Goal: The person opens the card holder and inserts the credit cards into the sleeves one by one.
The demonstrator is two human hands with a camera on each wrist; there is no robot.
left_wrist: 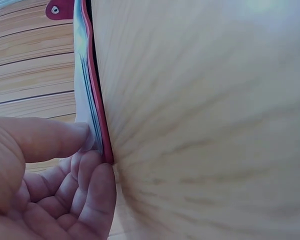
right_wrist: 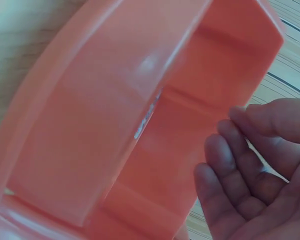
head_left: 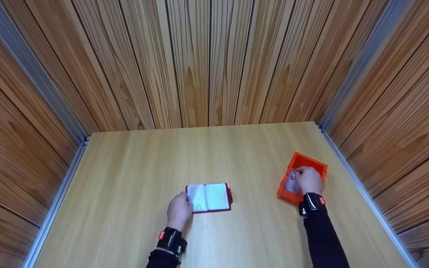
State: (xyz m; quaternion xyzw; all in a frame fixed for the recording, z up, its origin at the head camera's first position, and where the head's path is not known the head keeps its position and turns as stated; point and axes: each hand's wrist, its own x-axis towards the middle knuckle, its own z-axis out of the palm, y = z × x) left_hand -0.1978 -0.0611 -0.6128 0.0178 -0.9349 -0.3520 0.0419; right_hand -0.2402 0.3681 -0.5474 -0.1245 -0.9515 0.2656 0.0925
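Observation:
A red card holder [head_left: 207, 198] with clear or whitish sleeves lies spread on the table. My left hand [head_left: 180, 210] pinches its left edge. In the left wrist view, the thumb [left_wrist: 55, 137] presses the sleeves [left_wrist: 84, 95] and curled fingers lie under the red cover [left_wrist: 101, 115]. My right hand [head_left: 309, 179] is over an orange bin [head_left: 288, 194], beside a purplish printed slip [head_left: 291, 182] inside it. In the right wrist view, its fingers [right_wrist: 220, 150] are loosely bent with nothing seen between them; the slip [right_wrist: 147, 116] shows only as a sliver behind the bin wall.
The wooden table [head_left: 132, 171] extends around the card holder and the bin. Wood-panelled walls [head_left: 207, 67] stand at the back and sides, with metal rails [head_left: 363, 193] along the table's side edges. The card holder's snap tab [left_wrist: 60, 9] sticks out at its far end.

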